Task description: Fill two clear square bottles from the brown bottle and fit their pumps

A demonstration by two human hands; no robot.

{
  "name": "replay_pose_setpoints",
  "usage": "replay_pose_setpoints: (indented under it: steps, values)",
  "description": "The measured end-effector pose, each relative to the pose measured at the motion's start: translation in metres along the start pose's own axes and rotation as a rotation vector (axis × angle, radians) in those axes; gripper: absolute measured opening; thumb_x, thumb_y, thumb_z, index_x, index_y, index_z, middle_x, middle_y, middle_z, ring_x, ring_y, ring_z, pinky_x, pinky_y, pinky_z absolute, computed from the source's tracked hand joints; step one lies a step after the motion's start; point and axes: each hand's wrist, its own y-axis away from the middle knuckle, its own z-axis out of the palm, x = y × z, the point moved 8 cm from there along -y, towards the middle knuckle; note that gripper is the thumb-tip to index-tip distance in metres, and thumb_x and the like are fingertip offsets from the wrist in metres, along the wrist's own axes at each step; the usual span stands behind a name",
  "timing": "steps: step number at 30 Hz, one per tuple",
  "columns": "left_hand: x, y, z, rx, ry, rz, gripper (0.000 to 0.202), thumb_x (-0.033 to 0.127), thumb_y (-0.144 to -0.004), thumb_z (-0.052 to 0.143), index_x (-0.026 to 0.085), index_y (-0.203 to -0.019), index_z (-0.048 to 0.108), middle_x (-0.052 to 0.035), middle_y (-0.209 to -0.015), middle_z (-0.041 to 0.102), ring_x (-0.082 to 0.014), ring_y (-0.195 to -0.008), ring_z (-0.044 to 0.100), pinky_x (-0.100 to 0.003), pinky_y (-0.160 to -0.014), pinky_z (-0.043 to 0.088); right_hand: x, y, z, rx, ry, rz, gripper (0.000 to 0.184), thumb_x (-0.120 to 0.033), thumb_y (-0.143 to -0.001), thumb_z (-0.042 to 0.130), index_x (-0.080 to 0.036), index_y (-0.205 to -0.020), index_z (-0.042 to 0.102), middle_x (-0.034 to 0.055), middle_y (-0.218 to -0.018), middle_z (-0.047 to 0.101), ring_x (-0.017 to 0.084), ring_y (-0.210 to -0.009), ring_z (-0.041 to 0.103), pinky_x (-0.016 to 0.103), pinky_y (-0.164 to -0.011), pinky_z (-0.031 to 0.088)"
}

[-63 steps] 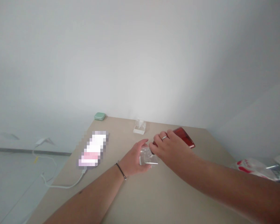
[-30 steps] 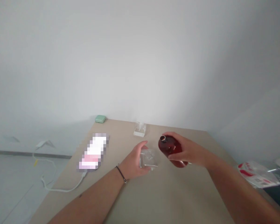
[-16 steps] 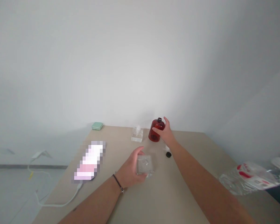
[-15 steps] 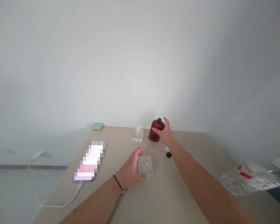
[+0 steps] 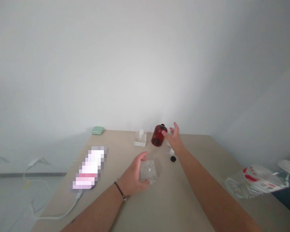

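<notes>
So the person's left hand (image 5: 132, 175) is wrapped around a clear square bottle (image 5: 148, 170), thumb on top and fingers curled under it, holding it just above the middle of the table (image 5: 159, 206). Can't tell if the bottle's bottom edge is actually touching the surface.

The right hand (image 5: 175, 139) is stretched out toward the far edge, palm open and fingers spread loose, gripping nothing. It sits just beside a red bottle (image 5: 159, 136), which stands upright near the far edge with its neck uncovered. Whether the fingertips touch the glass is too close to call.

A small black cap (image 5: 173, 158) lies on the table right by the right wrist, between the two hands. Left of the red bottle, also along the far edge, there's a little clear bottle with a white top (image 5: 140, 139). A mint green case (image 5: 97, 130) sits on the far left corner.

Along the left edge lies a blurred-out flat object (image 5: 89, 167), with a white cable (image 5: 58, 217) running off its near end and over the side. Over at the right edge there's a crinkly clear plastic bag with red print (image 5: 256, 182).
</notes>
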Motion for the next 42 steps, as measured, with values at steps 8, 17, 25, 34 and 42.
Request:
replay_pose_setpoints:
  steps: [8,17,25,34,42]
  values:
    - [-0.002,0.002,0.001,-0.014,-0.004,-0.029,0.092,0.014,-0.064,0.066,0.022,-0.143,0.02,-0.0097,-0.125,0.043,-0.0266,-0.111,0.05,-0.049,-0.101,0.04,0.0,0.059,-0.098,-0.003,0.377,-0.092,0.031,-0.04,-0.079,0.055,-0.021,-0.097,0.072,0.0076,-0.088,0.068,0.022,-0.076,0.062,0.039,-0.075,0.05]
    - [-0.006,0.002,0.002,-0.033,-0.047,-0.053,0.09,0.013,-0.065,0.064,0.024,-0.141,0.017,-0.009,-0.124,0.04,-0.0256,-0.109,0.051,-0.049,-0.1,0.04,0.008,0.08,-0.059,-0.238,0.851,-0.193,0.043,-0.008,-0.081,0.044,-0.023,-0.109,0.071,0.0076,-0.103,0.073,0.022,-0.094,0.066,0.034,-0.085,0.045]
    - [-0.008,0.003,0.002,-0.043,-0.052,-0.082,0.091,0.015,-0.065,0.067,0.024,-0.141,0.017,-0.0086,-0.123,0.039,-0.0246,-0.105,0.051,-0.048,-0.099,0.041,0.011,0.069,-0.029,-0.254,1.008,-0.283,0.052,-0.003,-0.086,0.042,-0.03,-0.122,0.068,0.0091,-0.117,0.066,0.025,-0.106,0.06,0.038,-0.09,0.038]
    - [-0.012,0.003,0.001,-0.052,-0.023,-0.101,0.09,0.023,-0.066,0.069,0.025,-0.141,0.019,-0.0082,-0.124,0.04,-0.0248,-0.103,0.052,-0.049,-0.098,0.042,0.025,0.068,-0.021,-0.272,1.107,-0.356,0.042,-0.014,-0.091,0.048,-0.037,-0.118,0.07,0.01,-0.131,0.057,0.03,-0.116,0.053,0.043,-0.092,0.035]
    - [-0.011,0.003,0.001,-0.051,-0.011,-0.084,0.091,0.023,-0.066,0.07,0.027,-0.14,0.018,-0.0074,-0.123,0.038,-0.0231,-0.102,0.05,-0.046,-0.097,0.041,0.027,0.066,-0.017,-0.285,1.083,-0.362,0.037,-0.014,-0.091,0.047,-0.032,-0.114,0.071,0.0104,-0.128,0.058,0.03,-0.114,0.052,0.042,-0.091,0.033]
